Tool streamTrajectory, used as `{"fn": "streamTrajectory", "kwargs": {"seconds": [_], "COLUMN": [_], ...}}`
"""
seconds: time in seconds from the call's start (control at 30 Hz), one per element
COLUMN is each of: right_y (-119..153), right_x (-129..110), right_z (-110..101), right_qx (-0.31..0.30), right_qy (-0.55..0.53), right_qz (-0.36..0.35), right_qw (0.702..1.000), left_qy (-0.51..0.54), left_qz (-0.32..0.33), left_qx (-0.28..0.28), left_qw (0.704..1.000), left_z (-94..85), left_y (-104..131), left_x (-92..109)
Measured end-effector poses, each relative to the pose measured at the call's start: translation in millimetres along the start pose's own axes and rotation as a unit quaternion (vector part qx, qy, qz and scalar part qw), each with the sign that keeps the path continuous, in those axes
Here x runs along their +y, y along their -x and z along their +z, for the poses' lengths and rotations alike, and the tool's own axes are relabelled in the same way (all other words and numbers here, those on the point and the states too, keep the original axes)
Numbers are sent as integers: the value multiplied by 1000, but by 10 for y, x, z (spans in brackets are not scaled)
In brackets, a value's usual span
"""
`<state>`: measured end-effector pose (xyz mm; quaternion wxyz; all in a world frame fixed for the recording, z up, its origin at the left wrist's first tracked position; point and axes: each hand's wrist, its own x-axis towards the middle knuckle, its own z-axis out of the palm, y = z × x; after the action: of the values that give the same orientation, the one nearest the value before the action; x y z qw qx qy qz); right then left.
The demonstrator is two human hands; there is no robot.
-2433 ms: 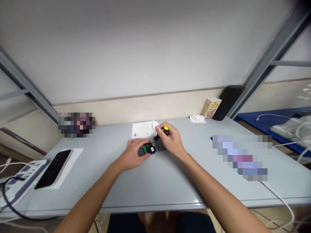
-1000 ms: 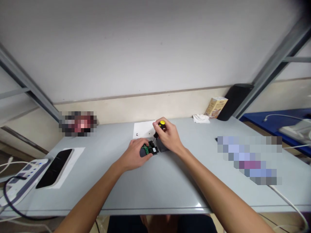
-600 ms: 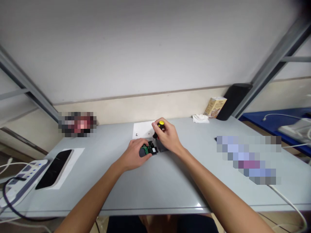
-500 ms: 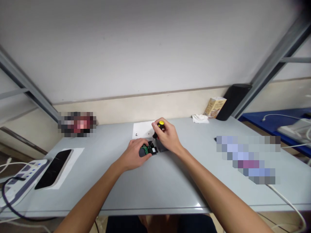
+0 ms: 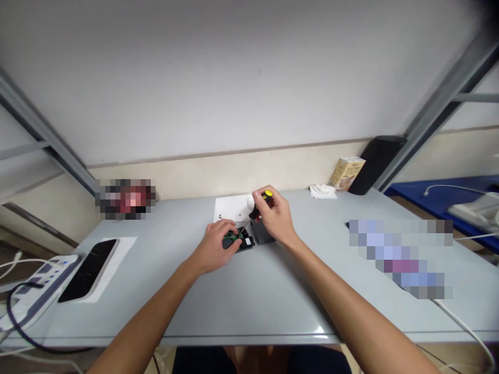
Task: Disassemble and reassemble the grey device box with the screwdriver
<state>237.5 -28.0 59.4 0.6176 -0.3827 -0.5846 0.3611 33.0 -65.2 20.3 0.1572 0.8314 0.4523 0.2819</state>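
Between the thumb and fingers of my left hand (image 5: pixel 215 249) is a small black device with a green circuit board (image 5: pixel 247 242), held on the table. My right hand (image 5: pixel 278 215) grips a screwdriver (image 5: pixel 267 195) with a black handle and a yellow end. Its shaft slants down to the left, the tip at or just over the board; contact cannot be made out. A dark grey casing (image 5: pixel 263 236) sits beside the device, partly under my right hand. Behind them lies a white sheet of paper (image 5: pixel 230 206) with several tiny dark bits, perhaps screws, on it.
At left, a phone (image 5: pixel 89 271) lies on paper near a power strip (image 5: pixel 42 285) with cables. A crumpled tissue (image 5: pixel 323 191), a yellow carton (image 5: pixel 346 174) and a black cylinder (image 5: pixel 377 165) stand at back right. Blurred-out items lie at right and back left.
The screwdriver leans further over, its yellow end shifted right with my right hand. My left hand stays on the device, its fingers slightly moved. The whole view has shifted a little.
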Motion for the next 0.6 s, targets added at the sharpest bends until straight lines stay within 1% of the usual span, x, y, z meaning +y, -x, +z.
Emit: {"fn": "streamTrajectory", "kwargs": {"seconds": [0.1,0.2,0.47,0.6], "right_y": [-7,-10,-17,-24], "right_x": [-31,-37,-56,-65], "right_z": [4,6,-3,-11], "right_qx": [9,14,25,26], "right_qy": [-22,-32,-29,-28], "right_qz": [9,9,5,7], "right_qw": [1000,999,999,999], "left_qy": [-3,-1,-8,-11], "left_qz": [0,15,39,41], "left_qx": [11,21,44,54], "left_qw": [1000,1000,998,998], "left_z": [6,21,15,1], "left_y": [-3,-13,-32,-36], "left_x": [-12,-33,-33,-24]}}
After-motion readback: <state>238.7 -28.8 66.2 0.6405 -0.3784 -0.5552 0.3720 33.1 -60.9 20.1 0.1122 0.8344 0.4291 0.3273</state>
